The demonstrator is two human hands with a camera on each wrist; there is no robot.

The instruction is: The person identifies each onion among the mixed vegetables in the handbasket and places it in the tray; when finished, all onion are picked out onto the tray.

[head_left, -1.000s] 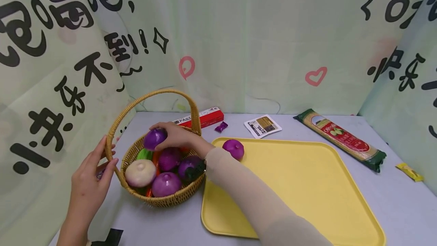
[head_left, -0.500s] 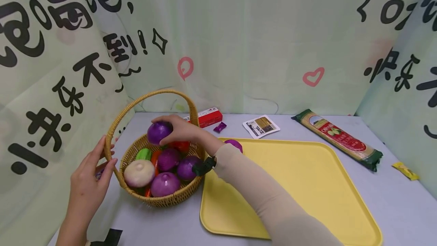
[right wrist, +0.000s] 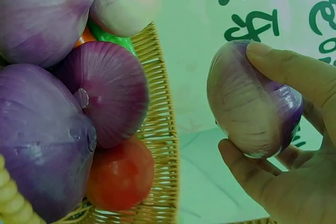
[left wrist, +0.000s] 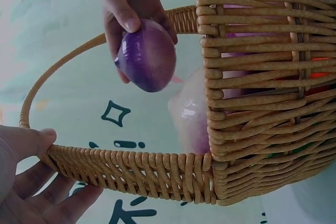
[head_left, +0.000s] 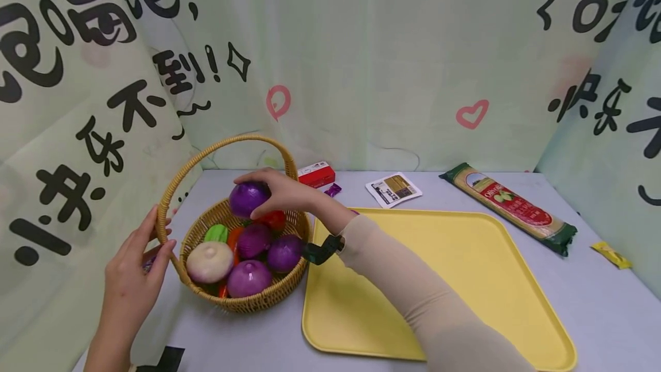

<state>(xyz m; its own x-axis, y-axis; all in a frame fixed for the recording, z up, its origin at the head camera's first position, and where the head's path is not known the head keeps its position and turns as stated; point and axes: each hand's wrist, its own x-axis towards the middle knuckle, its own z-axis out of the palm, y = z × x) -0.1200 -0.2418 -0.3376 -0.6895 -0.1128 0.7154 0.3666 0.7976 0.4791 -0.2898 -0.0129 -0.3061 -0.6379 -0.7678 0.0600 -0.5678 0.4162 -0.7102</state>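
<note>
My right hand (head_left: 281, 193) grips a shiny purple onion (head_left: 248, 200) above the far side of the wicker basket (head_left: 258, 303). In the right wrist view that onion (right wrist: 252, 98) sits between thumb and fingers, raised off the pile. My left hand (head_left: 135, 268) pinches the left side of the arched basket handle (left wrist: 126, 171). Inside the basket lie several purple onions (head_left: 250, 278), a whitish onion (head_left: 210, 262), a red tomato-like piece (right wrist: 121, 174), a green vegetable (head_left: 216, 233) and an orange-red one. Part of the basket's contents is hidden under the onions.
A yellow tray (head_left: 439, 280) lies right of the basket, under my right forearm. Behind are a red box (head_left: 317, 175), a purple-wrapped candy (head_left: 333, 190) and a white packet (head_left: 393, 190). A pasta bag (head_left: 508, 205) and a yellow wrapper (head_left: 611, 255) lie at the right.
My right hand has lifted the purple onion slightly up and to the right over the basket. The right forearm now covers nearly all of the onion on the tray. The left hand stays on the handle.
</note>
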